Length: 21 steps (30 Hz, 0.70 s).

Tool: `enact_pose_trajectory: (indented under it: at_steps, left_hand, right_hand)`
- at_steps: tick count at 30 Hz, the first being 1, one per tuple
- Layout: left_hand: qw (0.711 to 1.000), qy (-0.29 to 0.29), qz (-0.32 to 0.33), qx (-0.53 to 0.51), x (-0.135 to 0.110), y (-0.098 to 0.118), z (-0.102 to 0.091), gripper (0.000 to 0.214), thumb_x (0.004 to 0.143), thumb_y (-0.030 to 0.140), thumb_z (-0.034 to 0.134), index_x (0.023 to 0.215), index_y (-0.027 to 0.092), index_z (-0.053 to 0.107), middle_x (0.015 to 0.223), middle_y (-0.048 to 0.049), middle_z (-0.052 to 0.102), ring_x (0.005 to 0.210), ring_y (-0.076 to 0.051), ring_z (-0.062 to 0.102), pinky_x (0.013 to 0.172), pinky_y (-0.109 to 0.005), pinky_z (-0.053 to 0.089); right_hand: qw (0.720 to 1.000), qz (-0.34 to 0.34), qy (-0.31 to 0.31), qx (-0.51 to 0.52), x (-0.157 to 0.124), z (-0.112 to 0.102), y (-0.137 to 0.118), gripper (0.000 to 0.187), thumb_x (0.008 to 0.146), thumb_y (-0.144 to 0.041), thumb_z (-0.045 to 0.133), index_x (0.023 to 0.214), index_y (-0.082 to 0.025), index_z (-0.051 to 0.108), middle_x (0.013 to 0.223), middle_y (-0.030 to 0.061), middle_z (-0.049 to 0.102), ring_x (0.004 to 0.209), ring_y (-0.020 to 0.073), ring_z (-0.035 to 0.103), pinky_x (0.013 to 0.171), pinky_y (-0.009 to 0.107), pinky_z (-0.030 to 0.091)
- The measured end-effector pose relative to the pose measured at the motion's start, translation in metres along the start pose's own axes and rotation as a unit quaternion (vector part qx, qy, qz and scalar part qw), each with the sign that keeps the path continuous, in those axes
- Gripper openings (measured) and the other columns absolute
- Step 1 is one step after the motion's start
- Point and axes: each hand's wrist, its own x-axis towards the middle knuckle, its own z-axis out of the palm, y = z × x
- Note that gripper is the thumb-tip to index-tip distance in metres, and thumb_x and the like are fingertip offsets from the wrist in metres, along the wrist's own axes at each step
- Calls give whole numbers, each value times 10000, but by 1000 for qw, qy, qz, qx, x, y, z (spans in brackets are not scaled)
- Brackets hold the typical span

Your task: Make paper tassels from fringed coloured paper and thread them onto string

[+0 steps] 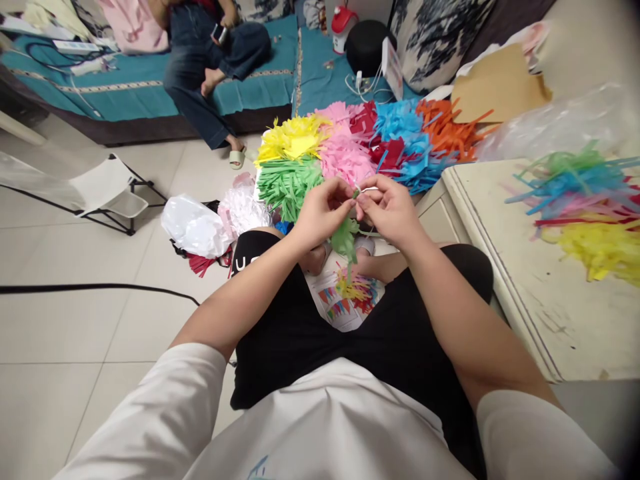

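The left hand (325, 205) and the right hand (394, 208) meet fingertip to fingertip, the thumb and bent fingers of each pinching the top of a green tassel (345, 240); a pale strand shows at the fingertips, too small to make out. The tassel's strips hang loose below the grip, in front of the person's knees. Below it, between the thighs in black shorts (300, 333), lies a printed sheet (330, 303) with pictures of coloured strips and bunting. Just beyond the hands spreads a heap of paper tassels (345, 157): yellow and green along its left edge, pink and dark red in the middle, blue and orange toward its right edge; what carries the heap is mostly hidden. On the cream tabletop (550, 320) at the person's right, more tassels (600, 247) lie toward the far edge, well away from the near left corner, in green, blue, pink, red and yellow. Clear plastic wrapping (565, 127) and a piece of brown paper (500, 83) are beyond the far edge of that surface. On the floor (55, 320), at the person's left, white plastic bags (197, 227) lie near the heap, with red strips (201, 263) showing beneath, and a white folding stool (103, 183) stands farther off. Behind, another person in jeans (187, 60) sits on a teal-covered sofa (130, 97), one foot near the front edge, holding a phone (219, 33).
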Motion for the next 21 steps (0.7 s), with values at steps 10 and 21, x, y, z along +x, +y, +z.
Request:
enact_pose_trajectory:
  at_steps: [10,21]
  left_hand:
    - [952,-94,-178,-229,2,19,-7,660,648,637,1121,878,198,684,698,26,652,574,-77,540,558,-249,357]
    - [977,-89,-118,-155,4,8,-7,575,756,567,1080,963,157,735,896,-48,795,846,-158,791,845,-303,636]
  right_hand:
    - [1000,1,-21,15,-2,-15,-10,640,794,-782,979,1034,-271,677,639,-10,629,554,162,547,542,300,393]
    - [999,9,-26,-39,2,-21,1,485,867,-605,964,1032,-262,662,658,-20,675,591,169,605,586,302,445]
